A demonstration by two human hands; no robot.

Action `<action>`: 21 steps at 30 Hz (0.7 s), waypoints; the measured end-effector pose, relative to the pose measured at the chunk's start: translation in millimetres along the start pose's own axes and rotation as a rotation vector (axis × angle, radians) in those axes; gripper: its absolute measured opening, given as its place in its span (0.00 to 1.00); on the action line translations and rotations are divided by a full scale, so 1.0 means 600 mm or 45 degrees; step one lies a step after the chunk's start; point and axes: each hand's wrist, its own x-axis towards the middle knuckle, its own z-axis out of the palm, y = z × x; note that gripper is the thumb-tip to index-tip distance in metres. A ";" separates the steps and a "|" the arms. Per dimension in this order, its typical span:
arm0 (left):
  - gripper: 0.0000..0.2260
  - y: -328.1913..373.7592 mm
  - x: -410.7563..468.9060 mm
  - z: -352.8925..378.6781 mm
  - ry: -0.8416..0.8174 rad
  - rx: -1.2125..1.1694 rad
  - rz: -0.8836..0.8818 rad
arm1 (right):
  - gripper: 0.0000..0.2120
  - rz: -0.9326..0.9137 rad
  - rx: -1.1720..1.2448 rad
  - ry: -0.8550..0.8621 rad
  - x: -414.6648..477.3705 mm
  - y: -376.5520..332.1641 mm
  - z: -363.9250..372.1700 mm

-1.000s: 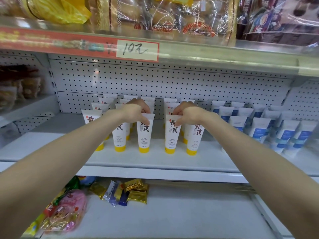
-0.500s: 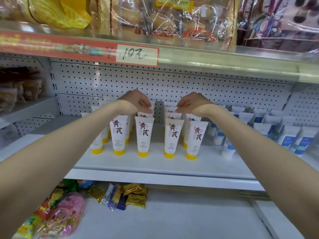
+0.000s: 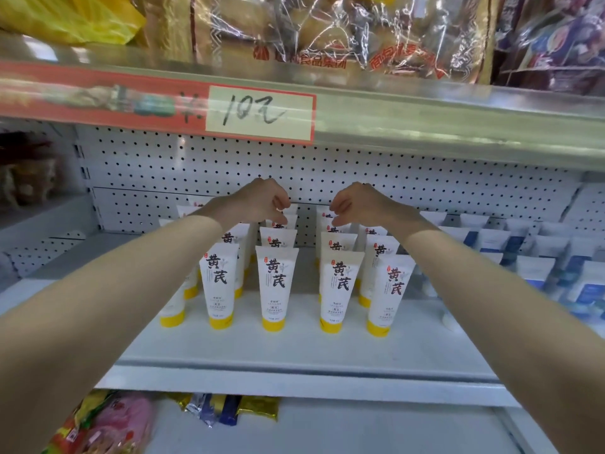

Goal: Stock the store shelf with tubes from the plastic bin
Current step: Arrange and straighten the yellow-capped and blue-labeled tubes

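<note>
Here, both arms reach far into the middle shelf [image 3: 294, 352], and the two hands hang side by side over the far end of the stock, close to the white pegboard [image 3: 196, 165] at the back. The left hand [image 3: 258, 201] has its fingers curled downward, thumb and fingertips [image 3: 284, 220] drawn close together right at the top edge of a far tube. The right hand [image 3: 357, 204] mirrors it a little to the right, with its fingertips [image 3: 336, 221] bunched at the top of the neighbouring far tube. Whether either hand actually pinches a tube top or only touches it cannot be told from this angle.

The yellow-capped tubes [image 3: 276, 286] stand on the shelf cap-down, white bodies with black characters, in several columns running from near to far. The near row is neat and upright, and the left forearm covers part of the leftmost column. A gap separates the two middle columns, and the hands sit above either side of it.

To the right, well apart from the hands, blue-and-white tubes [image 3: 537, 276] stand in similar rows, partly hidden by the right forearm.

Above, the edge of the upper shelf carries a red strip with a handwritten price tag [image 3: 260, 113], and bagged goods [image 3: 327, 34] in clear wrap sit on top. On the lower shelf, gold foil packets [image 3: 258, 407] lie near the front edge, with a pink packet [image 3: 127, 417] to their left.
</note>
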 end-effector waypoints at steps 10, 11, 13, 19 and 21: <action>0.13 -0.010 0.035 0.020 -0.100 0.020 -0.009 | 0.14 0.102 -0.083 -0.117 0.037 0.021 0.026; 0.12 -0.011 0.035 0.021 -0.089 0.012 -0.008 | 0.14 0.109 -0.086 -0.115 0.039 0.022 0.027; 0.12 -0.011 0.035 0.021 -0.064 -0.008 -0.007 | 0.15 0.107 -0.076 -0.098 0.042 0.024 0.029; 0.11 -0.018 0.040 0.022 -0.034 -0.021 -0.002 | 0.15 0.095 -0.038 -0.063 0.047 0.024 0.031; 0.11 -0.019 0.041 0.022 -0.030 -0.028 -0.002 | 0.15 0.087 -0.032 -0.054 0.048 0.023 0.033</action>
